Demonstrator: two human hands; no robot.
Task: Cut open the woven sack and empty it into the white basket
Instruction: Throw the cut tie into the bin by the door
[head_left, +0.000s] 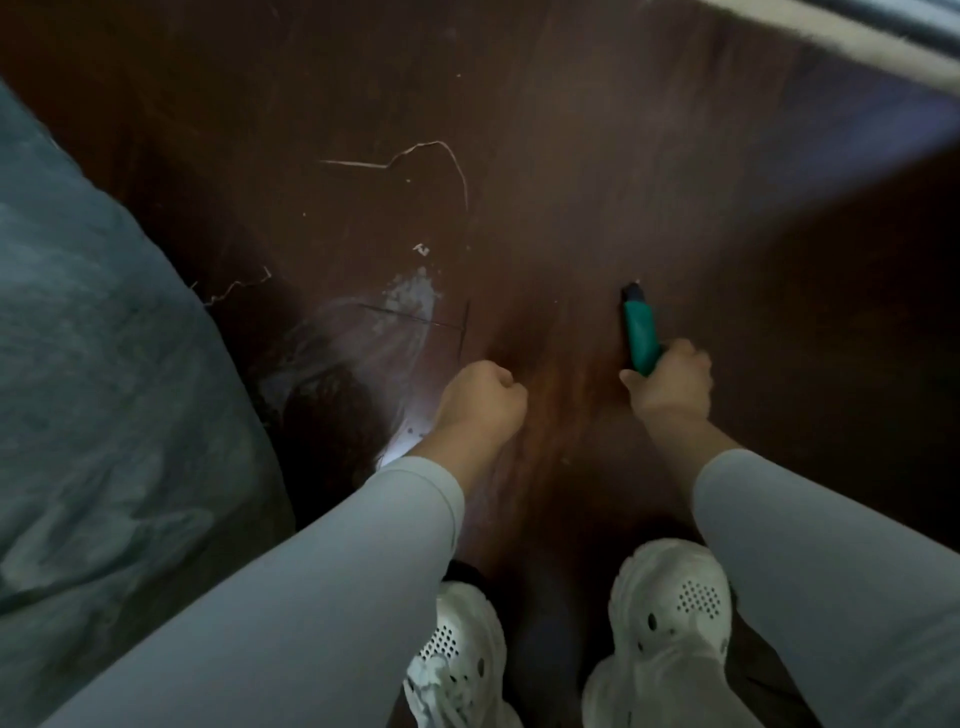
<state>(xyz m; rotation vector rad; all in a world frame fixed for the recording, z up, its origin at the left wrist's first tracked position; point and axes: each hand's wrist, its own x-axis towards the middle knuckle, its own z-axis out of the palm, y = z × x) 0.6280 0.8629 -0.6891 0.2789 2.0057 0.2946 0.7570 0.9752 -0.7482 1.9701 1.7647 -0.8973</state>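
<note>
My right hand (670, 382) grips green cutter (640, 332), tip toward 12 o'clock. My left hand (480, 397): empty fist. Sack (104, 364) at 9 o'clock.

The floor (597, 156) beyond both hands is dark reddish brown, with a whitish dusty smear (410, 299) just ahead of the left hand (480, 397) and pale thin strands (447, 156) farther out. The cutter (641, 332) in the right hand (670, 384) is teal green with a black tip. Left of the left hand, the sack (104, 364) is dull grey-green, mottled with paler patches. Both sleeves (363, 545) are plain light grey. Below the hands, the shoes (670, 603) are white, dotted with small dark holes.
</note>
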